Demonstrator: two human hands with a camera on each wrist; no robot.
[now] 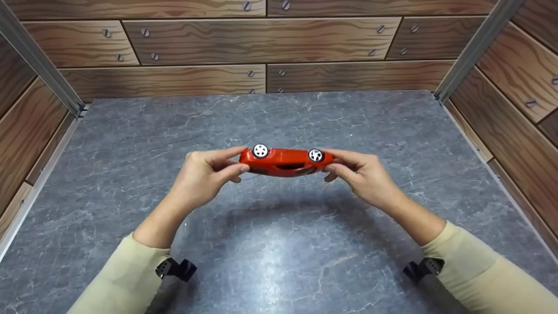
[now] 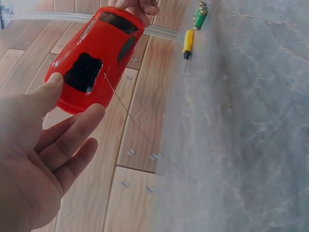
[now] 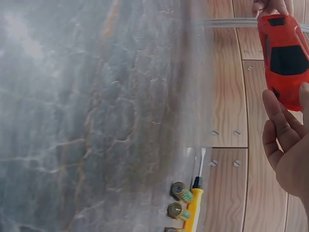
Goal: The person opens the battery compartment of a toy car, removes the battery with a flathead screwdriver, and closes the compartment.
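A red toy car (image 1: 285,162) is held in the air over the grey marbled table (image 1: 279,244), its white wheels turned up and away from me. My left hand (image 1: 237,162) pinches its left end between thumb and fingers (image 2: 72,140). My right hand (image 1: 330,164) pinches the right end, fingers (image 3: 277,125) under the car's body (image 3: 285,58). The left wrist view shows the car's roof and dark windows (image 2: 94,60), with a thin wire (image 2: 126,110) trailing from it.
A yellow-handled screwdriver (image 3: 194,205) and green batteries (image 3: 179,200) lie together on the table, also seen as the screwdriver (image 2: 188,43) and batteries (image 2: 200,14) in the left wrist view. Wood-panel walls (image 1: 261,43) enclose the table on three sides.
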